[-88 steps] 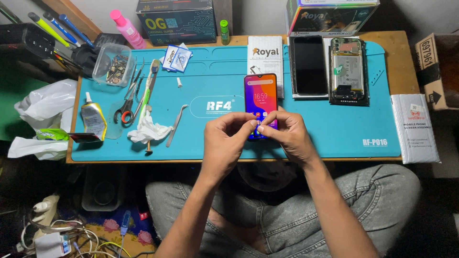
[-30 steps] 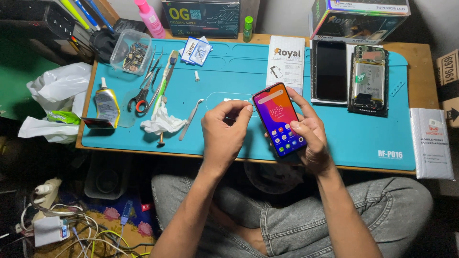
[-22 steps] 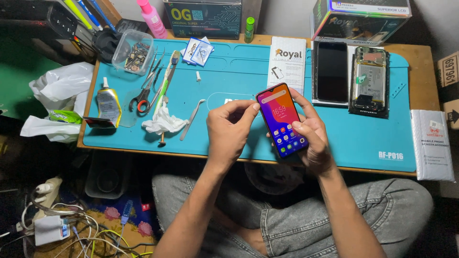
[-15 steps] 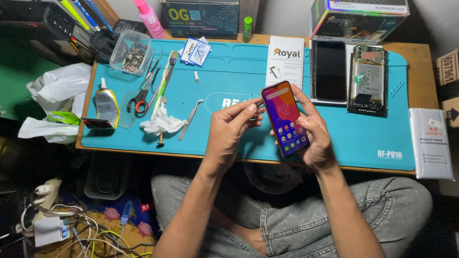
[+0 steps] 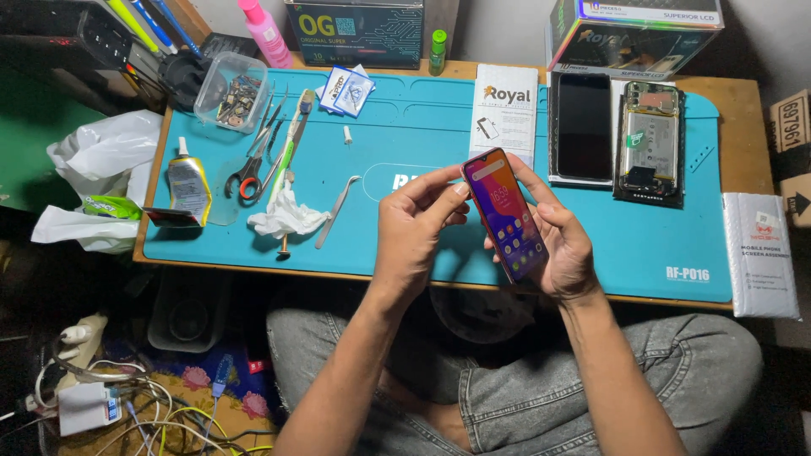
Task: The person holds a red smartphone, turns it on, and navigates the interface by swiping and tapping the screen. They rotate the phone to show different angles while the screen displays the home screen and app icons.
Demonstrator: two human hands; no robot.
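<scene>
Lit phone [image 5: 505,215] cradled in right hand [image 5: 557,245], left hand [image 5: 414,224] grip at its top corner

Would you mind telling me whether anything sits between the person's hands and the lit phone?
Nothing visible does. The right hand cradles the lit phone from behind, and the left hand pinches its top left corner. Both touch it directly, above the blue mat.

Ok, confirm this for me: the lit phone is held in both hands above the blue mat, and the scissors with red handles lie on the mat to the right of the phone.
One detail is off. The head view shows the scissors lying to the left of the phone, beside the crumpled tissue. The rest holds: the lit phone is between the left hand and right hand, above the blue mat.
</scene>
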